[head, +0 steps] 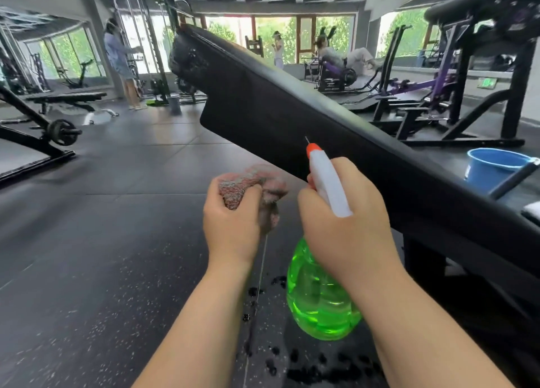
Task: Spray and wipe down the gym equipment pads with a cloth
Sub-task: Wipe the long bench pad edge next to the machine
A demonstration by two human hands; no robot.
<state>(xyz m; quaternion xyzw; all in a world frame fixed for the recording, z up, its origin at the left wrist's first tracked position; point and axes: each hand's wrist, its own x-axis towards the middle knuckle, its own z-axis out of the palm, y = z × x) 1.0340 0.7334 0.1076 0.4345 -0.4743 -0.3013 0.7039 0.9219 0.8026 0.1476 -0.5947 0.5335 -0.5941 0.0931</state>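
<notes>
The pad (pixel 292 116) is the long black slab running diagonally across the view. Its high end is at the back left and its low end drops off to the right, so it's tilted, not flat. Both hands sit just under its near edge.

The cloth (pixel 251 183) is a pinkish-grey rag bunched up in the left hand (pixel 233 221). The fingers are curled tight around it, so a wad pokes out the top and a bit hangs down the thumb side. It's close to the pad's edge but not touching, far as I can see. A thin thread (pixel 263 265) dangles from it toward the floor (pixel 102 241).

The right hand (pixel 344 212) is clamped round the neck of the bottle (pixel 321 297). The bottle has a see-through green body with liquid inside, a white spray head and an orange nozzle (pixel 311 148). The nozzle points up at the pad's side, just short of it. The fingers wrap round the far side, so I can't tell if they're on the trigger.

The floor is dark and speckled, with wet drops (pixel 306 370) under the bottle. A blue bucket (pixel 493 165) sits off to the right past the pad, with a dark pole (pixel 514 178) lying across its rim.

Further back there's a flat bench (pixel 67 97) on the left and a person (pixel 119 60) standing by a rack. Purple machines (pixel 409 86) and big windows (pixel 274 28) are at the far end.
</notes>
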